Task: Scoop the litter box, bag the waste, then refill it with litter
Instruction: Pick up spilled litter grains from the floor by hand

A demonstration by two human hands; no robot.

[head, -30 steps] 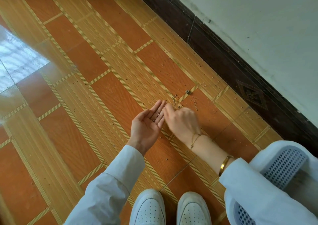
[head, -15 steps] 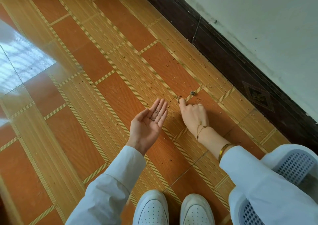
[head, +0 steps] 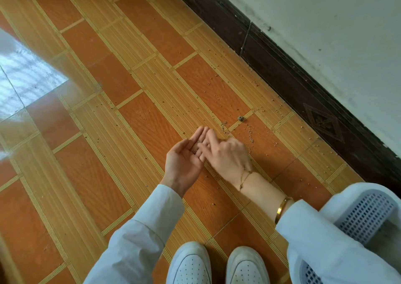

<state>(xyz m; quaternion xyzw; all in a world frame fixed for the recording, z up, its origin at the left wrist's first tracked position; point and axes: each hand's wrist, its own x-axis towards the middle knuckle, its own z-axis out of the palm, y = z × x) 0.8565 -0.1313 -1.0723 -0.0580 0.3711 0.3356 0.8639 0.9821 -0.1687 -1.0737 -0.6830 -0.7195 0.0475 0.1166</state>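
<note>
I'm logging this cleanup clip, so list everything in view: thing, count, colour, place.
Litter grains: many, tan-grey, scattered on the floor between the hands and the skirting.
Litter clump: one, dark grey, on the floor beyond the right hand.
Floor: one, orange and yellow tiles, glare at left.
Skirting board: one, dark brown, along the wall's foot.
Wall: one, pale green-white, upper right.
Perforated plastic box: one, pale blue-white, lower right, partly behind the sleeve.
Shoes: two, white, bottom centre.
Sleeves: two, pale blue.
Bracelets: gold bangle and thin chain, right wrist.
Left hand: palm up, cupped, a few grains in it.
Right hand: fingertips at the left palm; grip unclear.
</note>
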